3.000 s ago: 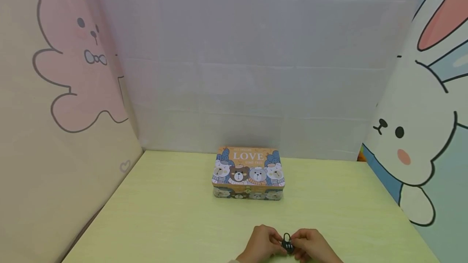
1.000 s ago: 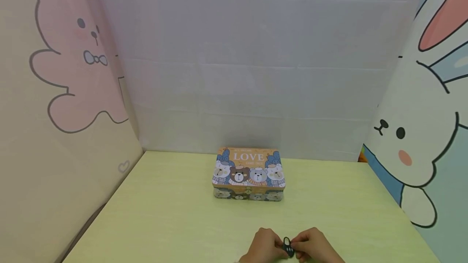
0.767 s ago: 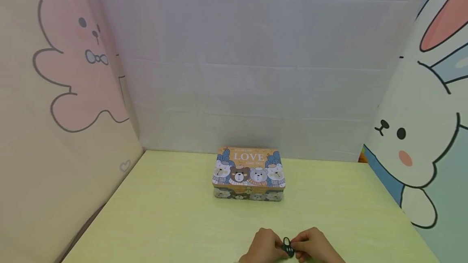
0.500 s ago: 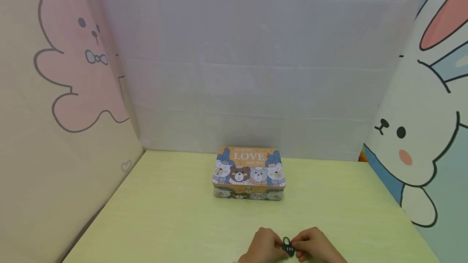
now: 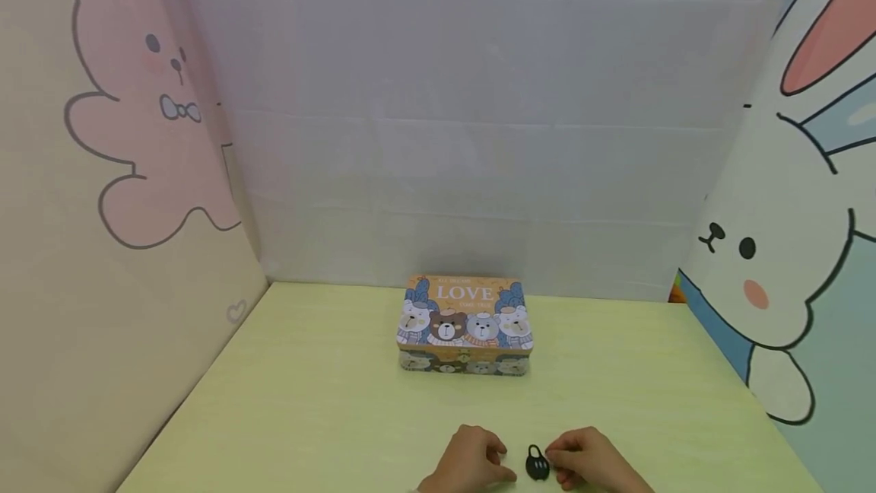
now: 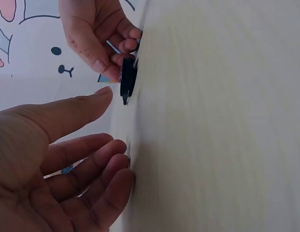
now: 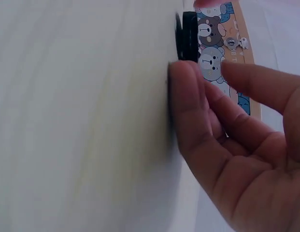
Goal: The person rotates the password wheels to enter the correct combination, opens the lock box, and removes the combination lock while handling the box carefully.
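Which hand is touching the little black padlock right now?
The right hand: its fingers pinch the padlock, while the left hand rests apart from it on the table.

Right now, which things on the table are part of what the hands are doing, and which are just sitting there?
In hand:
black padlock, lying on the table
right hand, fingertips at the padlock
left hand, just beside it, not touching

Lying about:
bear-print LOVE tin, closed, farther back
cartoon wall panels
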`<move>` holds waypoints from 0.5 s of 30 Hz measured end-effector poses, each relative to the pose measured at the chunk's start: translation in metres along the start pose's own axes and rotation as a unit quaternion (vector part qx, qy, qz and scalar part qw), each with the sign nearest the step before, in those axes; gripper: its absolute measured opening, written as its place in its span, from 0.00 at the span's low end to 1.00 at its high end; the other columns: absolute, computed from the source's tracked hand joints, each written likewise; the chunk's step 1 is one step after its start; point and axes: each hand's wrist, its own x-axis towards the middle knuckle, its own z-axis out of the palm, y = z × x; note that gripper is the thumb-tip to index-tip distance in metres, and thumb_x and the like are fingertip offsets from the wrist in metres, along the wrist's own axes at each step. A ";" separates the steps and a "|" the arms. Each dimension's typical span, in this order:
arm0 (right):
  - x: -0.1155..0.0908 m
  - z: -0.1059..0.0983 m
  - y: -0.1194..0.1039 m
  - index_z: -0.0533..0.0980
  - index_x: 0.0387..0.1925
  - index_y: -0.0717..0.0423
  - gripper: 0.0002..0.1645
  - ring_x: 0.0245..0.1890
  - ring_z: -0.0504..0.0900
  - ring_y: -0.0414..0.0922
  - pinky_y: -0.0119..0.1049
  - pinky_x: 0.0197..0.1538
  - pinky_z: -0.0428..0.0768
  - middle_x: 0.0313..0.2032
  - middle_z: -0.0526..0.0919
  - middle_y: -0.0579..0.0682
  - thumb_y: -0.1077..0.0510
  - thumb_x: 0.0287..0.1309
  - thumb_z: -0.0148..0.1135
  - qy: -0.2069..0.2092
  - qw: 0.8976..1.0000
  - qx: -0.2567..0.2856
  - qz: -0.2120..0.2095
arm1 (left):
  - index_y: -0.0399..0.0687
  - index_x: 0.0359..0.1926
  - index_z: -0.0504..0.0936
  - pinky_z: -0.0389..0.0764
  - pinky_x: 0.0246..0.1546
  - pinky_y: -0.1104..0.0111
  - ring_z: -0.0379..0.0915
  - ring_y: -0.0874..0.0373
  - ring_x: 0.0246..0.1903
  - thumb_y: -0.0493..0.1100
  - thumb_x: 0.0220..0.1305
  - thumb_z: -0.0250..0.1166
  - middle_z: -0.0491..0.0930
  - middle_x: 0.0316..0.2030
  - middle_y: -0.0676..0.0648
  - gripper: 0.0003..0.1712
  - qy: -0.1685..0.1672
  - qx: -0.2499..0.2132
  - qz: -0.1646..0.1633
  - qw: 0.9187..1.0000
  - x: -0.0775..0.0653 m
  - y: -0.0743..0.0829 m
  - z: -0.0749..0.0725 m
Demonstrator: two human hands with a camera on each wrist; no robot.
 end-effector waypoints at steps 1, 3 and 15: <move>0.001 0.000 -0.001 0.82 0.39 0.69 0.10 0.25 0.80 0.40 0.34 0.31 0.85 0.25 0.82 0.48 0.64 0.66 0.61 0.007 1.000 -0.010 0.008 | 0.36 0.36 0.88 0.77 0.25 0.72 0.72 0.66 0.22 0.39 0.52 0.78 0.79 0.22 0.55 0.12 -0.003 0.002 -0.012 1.000 -0.003 -0.002 -0.004; 0.002 -0.001 -0.002 0.82 0.40 0.67 0.11 0.26 0.80 0.42 0.36 0.32 0.85 0.28 0.82 0.47 0.61 0.66 0.61 0.019 0.999 -0.035 0.016 | 0.38 0.38 0.88 0.79 0.26 0.70 0.74 0.64 0.25 0.41 0.53 0.77 0.81 0.25 0.54 0.14 -0.003 0.021 -0.025 0.999 -0.007 -0.006 -0.014; -0.004 -0.016 -0.013 0.80 0.45 0.62 0.16 0.43 0.80 0.53 0.52 0.47 0.82 0.44 0.81 0.51 0.55 0.60 0.68 0.079 0.975 -0.202 -0.047 | 0.45 0.51 0.85 0.80 0.41 0.43 0.72 0.39 0.52 0.52 0.52 0.77 0.80 0.51 0.42 0.27 0.144 0.253 0.074 0.954 -0.042 -0.021 -0.078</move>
